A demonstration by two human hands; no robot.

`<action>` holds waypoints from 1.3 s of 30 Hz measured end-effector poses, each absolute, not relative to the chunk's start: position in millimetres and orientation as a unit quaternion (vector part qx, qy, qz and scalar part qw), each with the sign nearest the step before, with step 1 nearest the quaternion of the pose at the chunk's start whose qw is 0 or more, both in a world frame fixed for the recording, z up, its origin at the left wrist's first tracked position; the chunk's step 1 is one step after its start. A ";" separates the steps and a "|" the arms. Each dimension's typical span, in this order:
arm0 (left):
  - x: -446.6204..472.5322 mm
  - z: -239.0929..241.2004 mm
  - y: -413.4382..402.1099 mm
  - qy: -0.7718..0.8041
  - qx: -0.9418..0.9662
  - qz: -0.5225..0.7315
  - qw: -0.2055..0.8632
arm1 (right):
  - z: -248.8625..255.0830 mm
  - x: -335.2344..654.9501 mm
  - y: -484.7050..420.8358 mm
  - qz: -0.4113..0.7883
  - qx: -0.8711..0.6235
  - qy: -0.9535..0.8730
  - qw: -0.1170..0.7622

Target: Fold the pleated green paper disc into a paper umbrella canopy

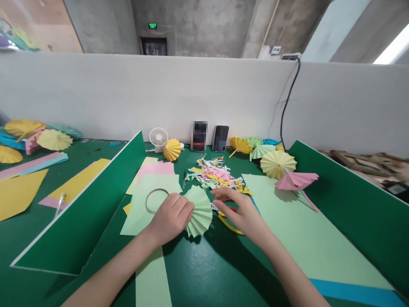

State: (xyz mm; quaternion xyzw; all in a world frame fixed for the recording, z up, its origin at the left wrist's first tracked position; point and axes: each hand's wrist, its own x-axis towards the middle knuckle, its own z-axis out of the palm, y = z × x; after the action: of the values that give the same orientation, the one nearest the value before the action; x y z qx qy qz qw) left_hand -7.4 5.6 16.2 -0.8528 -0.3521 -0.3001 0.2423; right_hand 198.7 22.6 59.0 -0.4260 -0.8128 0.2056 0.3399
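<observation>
My left hand (174, 215) is closed on the left edge of a light green pleated paper fan (200, 213), which is spread into a round fold shape above the table. On its other side, my right hand (238, 209) is held with thumb and fingers apart, close to the fan's right edge, and I see nothing in it. Beneath the right hand lie scissors with yellow and red handles (230, 225), partly hidden by it. A thin ring (150, 200) rests on light green paper sheets (136, 219) beside my left hand.
Paper scraps (214, 172) are heaped behind the fan. Two phones lean on the back wall, near a small white fan (159, 137). Green dividers (92, 213) stand on both sides. Paper umbrellas (278, 164) and a large green sheet (306, 230) lie at right.
</observation>
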 end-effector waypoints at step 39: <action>-0.8 20.0 -0.5 -0.332 -0.882 -0.286 0.173 | 53.1 179.8 10.5 0.061 -0.351 -0.896 0.263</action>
State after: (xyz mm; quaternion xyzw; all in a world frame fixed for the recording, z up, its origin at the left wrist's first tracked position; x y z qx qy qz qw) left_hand -0.8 -0.5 20.0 -0.8821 -0.3320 -0.2861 0.1726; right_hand 179.8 10.5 53.1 -0.3513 -0.8964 0.0613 0.2631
